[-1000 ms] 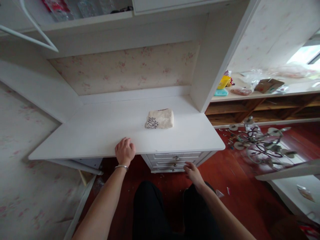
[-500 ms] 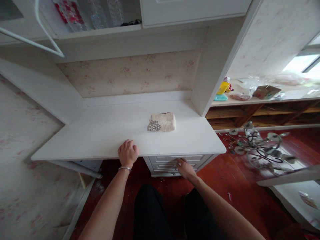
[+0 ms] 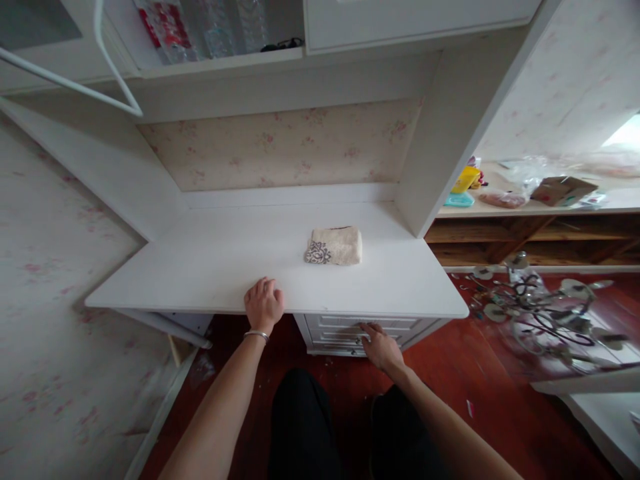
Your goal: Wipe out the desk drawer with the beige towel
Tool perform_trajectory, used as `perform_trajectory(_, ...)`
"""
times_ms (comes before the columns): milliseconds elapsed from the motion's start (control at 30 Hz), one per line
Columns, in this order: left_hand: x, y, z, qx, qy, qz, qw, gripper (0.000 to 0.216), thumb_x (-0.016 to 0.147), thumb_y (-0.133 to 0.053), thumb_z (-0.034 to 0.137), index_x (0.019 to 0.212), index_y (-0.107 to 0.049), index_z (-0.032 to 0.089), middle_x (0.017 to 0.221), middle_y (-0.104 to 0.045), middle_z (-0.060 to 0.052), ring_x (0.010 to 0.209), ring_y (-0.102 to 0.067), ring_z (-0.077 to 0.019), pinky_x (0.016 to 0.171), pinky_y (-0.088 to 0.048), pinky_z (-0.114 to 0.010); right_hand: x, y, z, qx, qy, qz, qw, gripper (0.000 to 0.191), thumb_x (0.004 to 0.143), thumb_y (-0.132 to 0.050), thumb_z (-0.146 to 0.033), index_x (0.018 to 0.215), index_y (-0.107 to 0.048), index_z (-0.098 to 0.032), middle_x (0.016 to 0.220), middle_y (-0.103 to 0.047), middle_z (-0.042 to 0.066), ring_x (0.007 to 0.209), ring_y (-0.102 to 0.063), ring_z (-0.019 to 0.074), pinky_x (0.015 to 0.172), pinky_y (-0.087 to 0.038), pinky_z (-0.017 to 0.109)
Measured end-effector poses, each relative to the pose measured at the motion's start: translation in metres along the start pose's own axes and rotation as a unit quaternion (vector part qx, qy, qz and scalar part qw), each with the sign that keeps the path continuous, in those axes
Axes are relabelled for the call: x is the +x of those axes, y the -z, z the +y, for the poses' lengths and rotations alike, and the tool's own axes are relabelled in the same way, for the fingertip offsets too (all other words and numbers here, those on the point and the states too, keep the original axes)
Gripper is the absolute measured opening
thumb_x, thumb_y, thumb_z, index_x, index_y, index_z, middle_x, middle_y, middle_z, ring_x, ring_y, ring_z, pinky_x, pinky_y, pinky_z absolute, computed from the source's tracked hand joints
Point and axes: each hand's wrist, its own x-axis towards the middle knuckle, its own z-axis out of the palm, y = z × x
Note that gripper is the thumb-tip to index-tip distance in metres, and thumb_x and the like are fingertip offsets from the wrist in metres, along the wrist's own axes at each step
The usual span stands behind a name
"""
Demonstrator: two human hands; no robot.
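Observation:
My left hand [image 3: 264, 305] rests on the front edge of the white desk [image 3: 230, 247], fingers laid over the top and holding nothing. A silver bracelet circles that wrist. Below the desktop, my right hand [image 3: 383, 347] has its fingertips at the top drawer [image 3: 335, 323] of the white drawer unit. The fingers are closed at the knob, which they hide. Knobs of the lower drawers show just beneath. A folded beige towel [image 3: 343, 245] with a dark pattern lies on the desk, apart from both hands.
Plastic bottles [image 3: 217, 33] stand in the shelf above. A white metal rod [image 3: 113, 100] juts out at upper left. To the right, a chandelier [image 3: 545, 307] lies on the red floor [image 3: 450, 387], before a low wooden shelf [image 3: 475, 230] bearing a cardboard box [image 3: 563, 191] and bags.
The view has shifted slightly, so the desk and towel sit a bit farther right. Both hands keep their places at the desk edge and top drawer; the drawer looks unmoved.

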Motion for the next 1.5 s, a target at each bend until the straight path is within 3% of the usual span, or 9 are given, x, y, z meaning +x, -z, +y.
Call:
perform_trajectory(233,0.000,0.002,0.001,0.002,0.000,-0.010,1.000,0.034,0.088,-0.044,0.027,0.115,-0.063,0.020,0.130,-0.058,-0.011,0.121,-0.048,-0.0276,0.103,-0.031,-0.043,-0.021,0.004,-0.005,0.014,-0.013,0.001,1.000,0.039,0.093,-0.034,-0.028,0.116,-0.066,-0.023,0.124,-0.062,0.009,0.099,-0.066,0.0262,0.086,-0.047,0.035)
perform_trajectory(433,0.000,0.001,0.000,0.011,-0.004,-0.009,1.000,0.034,0.088,-0.044,0.027,0.116,-0.062,0.020,0.129,-0.058,-0.010,0.119,-0.049,-0.0271,0.102,-0.032,-0.042,-0.090,-0.012,0.010,0.094,0.024,-0.029,0.995,0.042,0.092,-0.036,-0.025,0.126,-0.060,-0.025,0.134,-0.058,0.006,0.113,-0.061,0.0240,0.096,-0.044,0.033)
perform_trajectory(567,0.000,0.001,0.001,0.013,-0.004,-0.009,1.000,0.034,0.088,-0.043,0.027,0.116,-0.062,0.020,0.129,-0.058,-0.010,0.120,-0.049,-0.0267,0.102,-0.032,-0.042,-0.132,-0.013,0.011,0.103,-0.001,-0.075,0.992,0.037,0.091,-0.037,-0.028,0.106,-0.072,-0.026,0.117,-0.069,0.006,0.110,-0.063,0.0251,0.092,-0.045,0.033)
perform_trajectory(733,0.000,0.001,0.001,0.011,-0.009,-0.014,1.000,0.035,0.089,-0.042,0.028,0.116,-0.062,0.019,0.130,-0.058,-0.011,0.121,-0.048,-0.0270,0.102,-0.032,-0.042,-0.166,-0.020,0.012,0.099,-0.022,-0.113,0.988,0.037,0.091,-0.038,-0.026,0.091,-0.075,-0.030,0.100,-0.074,0.004,0.104,-0.066,0.0264,0.083,-0.047,0.031)
perform_trajectory(900,0.001,0.002,0.001,0.025,-0.008,-0.022,0.999,0.035,0.089,-0.041,0.027,0.116,-0.062,0.020,0.130,-0.057,-0.010,0.119,-0.049,-0.0272,0.101,-0.033,-0.042,-0.190,-0.032,0.016,0.044,-0.029,-0.149,0.987,0.038,0.089,-0.038,-0.021,0.091,-0.075,-0.030,0.103,-0.074,0.007,0.104,-0.065,0.0310,0.079,-0.048,0.033)
perform_trajectory(1133,0.005,0.001,-0.003,0.038,-0.012,-0.068,0.997,0.035,0.090,-0.042,0.031,0.117,-0.060,0.020,0.130,-0.056,-0.012,0.118,-0.049,-0.0297,0.101,-0.033,-0.046,-0.212,-0.043,0.025,0.034,-0.016,-0.180,0.983,0.036,0.087,-0.041,-0.023,0.097,-0.075,-0.032,0.103,-0.074,0.006,0.103,-0.066,0.0303,0.077,-0.049,0.032)
perform_trajectory(1500,0.009,0.010,0.001,0.007,-0.053,-0.114,0.992,0.031,0.090,-0.040,0.025,0.111,-0.060,0.014,0.125,-0.055,-0.019,0.118,-0.050,-0.0306,0.099,-0.040,-0.049,-0.231,-0.027,0.015,0.087,-0.004,-0.183,0.979,0.043,0.083,-0.045,-0.022,0.116,-0.068,-0.036,0.116,-0.069,0.004,0.109,-0.064,0.0284,0.090,-0.048,0.034)
